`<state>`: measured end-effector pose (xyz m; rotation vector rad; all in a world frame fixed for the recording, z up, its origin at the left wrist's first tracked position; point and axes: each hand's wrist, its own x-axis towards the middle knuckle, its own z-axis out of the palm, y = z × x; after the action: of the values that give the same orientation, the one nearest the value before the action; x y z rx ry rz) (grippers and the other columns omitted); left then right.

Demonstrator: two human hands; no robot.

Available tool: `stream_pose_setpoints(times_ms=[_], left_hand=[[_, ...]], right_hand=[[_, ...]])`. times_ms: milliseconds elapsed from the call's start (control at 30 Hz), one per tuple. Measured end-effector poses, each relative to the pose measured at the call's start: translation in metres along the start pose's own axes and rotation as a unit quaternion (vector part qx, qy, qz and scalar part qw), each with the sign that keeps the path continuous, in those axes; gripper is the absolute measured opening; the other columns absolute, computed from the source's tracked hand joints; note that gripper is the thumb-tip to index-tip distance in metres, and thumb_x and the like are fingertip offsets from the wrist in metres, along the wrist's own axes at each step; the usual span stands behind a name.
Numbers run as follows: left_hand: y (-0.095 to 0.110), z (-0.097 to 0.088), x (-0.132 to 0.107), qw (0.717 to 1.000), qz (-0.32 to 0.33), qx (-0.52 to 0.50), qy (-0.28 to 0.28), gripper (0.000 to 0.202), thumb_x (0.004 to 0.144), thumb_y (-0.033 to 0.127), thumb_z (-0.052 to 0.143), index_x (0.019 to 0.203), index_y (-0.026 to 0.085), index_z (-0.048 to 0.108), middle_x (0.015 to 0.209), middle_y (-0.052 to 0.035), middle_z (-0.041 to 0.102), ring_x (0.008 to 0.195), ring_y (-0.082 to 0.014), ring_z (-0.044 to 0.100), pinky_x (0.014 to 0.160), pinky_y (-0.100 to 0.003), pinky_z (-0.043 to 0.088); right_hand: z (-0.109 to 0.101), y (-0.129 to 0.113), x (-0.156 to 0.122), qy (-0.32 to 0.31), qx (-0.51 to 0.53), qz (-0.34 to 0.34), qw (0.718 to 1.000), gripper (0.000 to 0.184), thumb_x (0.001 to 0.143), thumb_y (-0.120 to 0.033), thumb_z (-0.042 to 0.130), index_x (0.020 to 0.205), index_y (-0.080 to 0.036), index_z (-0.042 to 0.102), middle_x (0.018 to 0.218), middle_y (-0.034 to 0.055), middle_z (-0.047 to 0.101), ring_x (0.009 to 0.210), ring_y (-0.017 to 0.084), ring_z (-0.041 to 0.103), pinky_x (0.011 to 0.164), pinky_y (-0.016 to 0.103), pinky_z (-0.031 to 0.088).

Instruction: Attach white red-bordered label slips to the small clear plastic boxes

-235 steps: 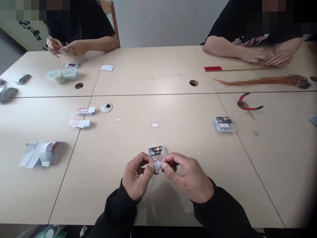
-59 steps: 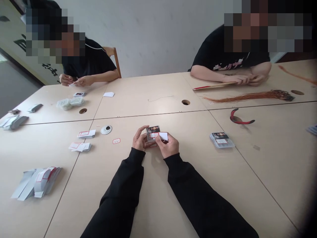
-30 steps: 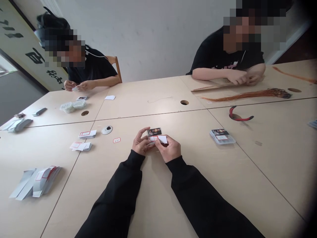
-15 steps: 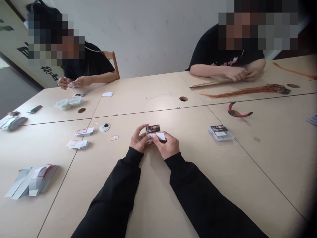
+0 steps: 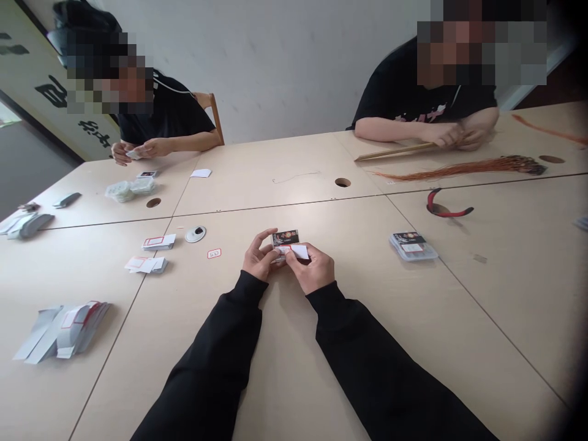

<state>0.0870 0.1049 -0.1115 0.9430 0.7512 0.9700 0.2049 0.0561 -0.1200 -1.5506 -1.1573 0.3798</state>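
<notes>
My two hands meet over the middle of the table, arms stretched out in black sleeves. My left hand [image 5: 260,260] grips the left side of a small clear case with a black printed card [image 5: 285,238]. My right hand [image 5: 315,271] pinches a white sticker with a red border [image 5: 298,251] against the front of that case. A loose red-bordered sticker [image 5: 214,253] lies on the table to the left of my hands. A stack of similar clear cases [image 5: 413,246] lies to the right.
Piles of sticker sheets [image 5: 158,242] and backing strips [image 5: 64,327] lie at the left, beside a round cable cap [image 5: 195,233]. Two people sit across the table, one at far left, one at far right with a bundle of orange cords [image 5: 463,166]. Red-handled pliers [image 5: 444,208] lie right.
My hands moved from close to me out to the table's middle, and the sticker went from between my fingertips onto the case. In the last second only small finger shifts.
</notes>
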Motion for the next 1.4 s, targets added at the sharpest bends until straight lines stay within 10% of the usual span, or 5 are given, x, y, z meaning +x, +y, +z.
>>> stream_pose_setpoints(times_ms=[1400], left_hand=[[0.0025, -0.0040, 0.0006, 0.999, -0.018, -0.020, -0.027, 0.072, 0.052, 0.004, 0.054, 0.122, 0.020, 0.049, 0.081, -0.0012, 0.069, 0.076, -0.0156, 0.063, 0.072, -0.030, 0.054]], right_hand=[[0.0003, 0.0005, 0.0001, 0.004, -0.002, 0.004, 1.000, 0.017, 0.075, -0.033, 0.060, 0.077, -0.020, 0.070, 0.065, 0.0006, 0.070, 0.056, 0.016, 0.065, 0.057, 0.024, 0.050]])
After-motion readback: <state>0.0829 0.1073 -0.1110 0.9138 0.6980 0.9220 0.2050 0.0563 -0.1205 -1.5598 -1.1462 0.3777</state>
